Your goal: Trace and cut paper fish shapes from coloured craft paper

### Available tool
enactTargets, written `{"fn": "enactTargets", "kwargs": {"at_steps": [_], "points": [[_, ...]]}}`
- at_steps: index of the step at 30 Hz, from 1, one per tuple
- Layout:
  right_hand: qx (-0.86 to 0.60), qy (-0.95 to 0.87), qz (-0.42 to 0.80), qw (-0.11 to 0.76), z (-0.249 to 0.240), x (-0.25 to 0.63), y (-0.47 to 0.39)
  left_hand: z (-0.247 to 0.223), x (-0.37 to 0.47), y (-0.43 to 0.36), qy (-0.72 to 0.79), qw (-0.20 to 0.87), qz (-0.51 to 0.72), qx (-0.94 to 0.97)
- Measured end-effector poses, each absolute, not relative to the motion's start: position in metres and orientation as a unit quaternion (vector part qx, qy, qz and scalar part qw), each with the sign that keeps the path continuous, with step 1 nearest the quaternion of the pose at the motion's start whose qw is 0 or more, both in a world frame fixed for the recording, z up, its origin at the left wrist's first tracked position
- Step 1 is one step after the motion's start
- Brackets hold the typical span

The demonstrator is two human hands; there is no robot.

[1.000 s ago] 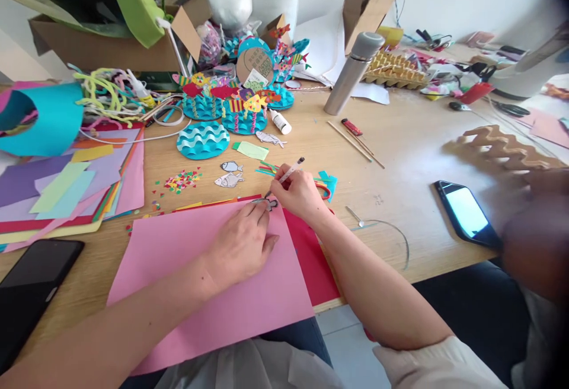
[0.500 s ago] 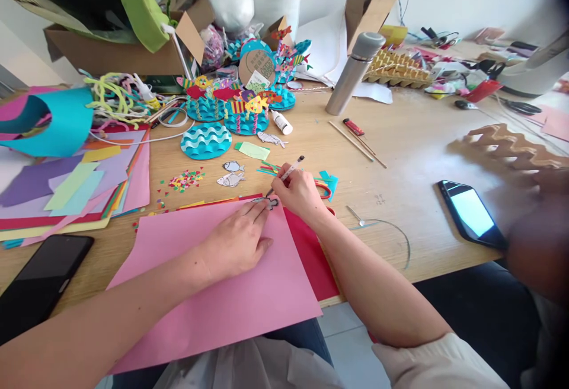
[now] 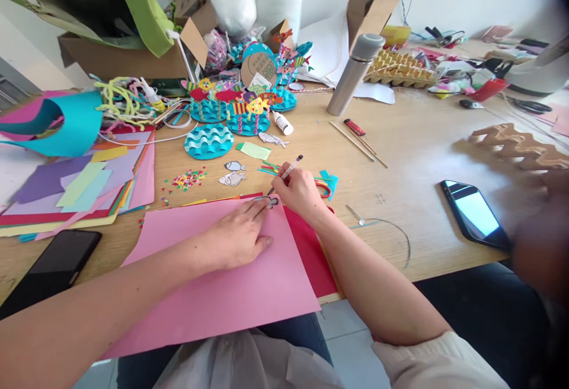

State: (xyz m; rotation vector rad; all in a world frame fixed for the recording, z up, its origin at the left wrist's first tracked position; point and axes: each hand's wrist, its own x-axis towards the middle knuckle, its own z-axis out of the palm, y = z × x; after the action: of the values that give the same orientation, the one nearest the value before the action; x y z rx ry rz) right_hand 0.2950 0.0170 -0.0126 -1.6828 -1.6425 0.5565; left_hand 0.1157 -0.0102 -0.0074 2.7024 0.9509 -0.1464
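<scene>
A large sheet of pink paper (image 3: pixel 249 294) lies at the table's front edge, over a red sheet (image 3: pixel 311 258). My left hand (image 3: pixel 237 232) rests flat on it, fingers stretched out over a small grey paper cutout (image 3: pixel 272 201) at the sheet's far edge. In my right hand (image 3: pixel 299 190) is a slim pen (image 3: pixel 292 166), its tip down beside the cutout. Paper fish cutouts (image 3: pixel 232 178) lie just beyond the sheet. Red-handled scissors (image 3: pixel 323 186) are partly hidden behind my right hand.
Colored paper (image 3: pixel 40 184) and a black phone (image 3: pixel 53 264) lie left. Blue wave crafts (image 3: pixel 208 141), a glue bottle (image 3: pixel 283 123) and a steel flask (image 3: pixel 355 75) stand farther back. At right are a lit phone (image 3: pixel 473 214) and a person's blurred hand (image 3: pixel 540 258).
The view has shifted slightly, with items at left appearing a little further right. Both hands stay in place at the cutout, the pen still in my right hand.
</scene>
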Motion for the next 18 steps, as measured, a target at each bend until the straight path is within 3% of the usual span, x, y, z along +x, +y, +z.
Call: {"fn": "enactTargets", "kwargs": {"at_steps": [6,18], "points": [[-0.652,-0.645,0.198,0.346,-0.014,0.295,0.017,0.004,0.120,-0.009,0.334,0.140,-0.086,0.928],[-0.634,-0.661,0.237,0.325,-0.015,0.298,0.018,-0.010,0.126,-0.015,0.353,0.094,0.013,0.931]]}}
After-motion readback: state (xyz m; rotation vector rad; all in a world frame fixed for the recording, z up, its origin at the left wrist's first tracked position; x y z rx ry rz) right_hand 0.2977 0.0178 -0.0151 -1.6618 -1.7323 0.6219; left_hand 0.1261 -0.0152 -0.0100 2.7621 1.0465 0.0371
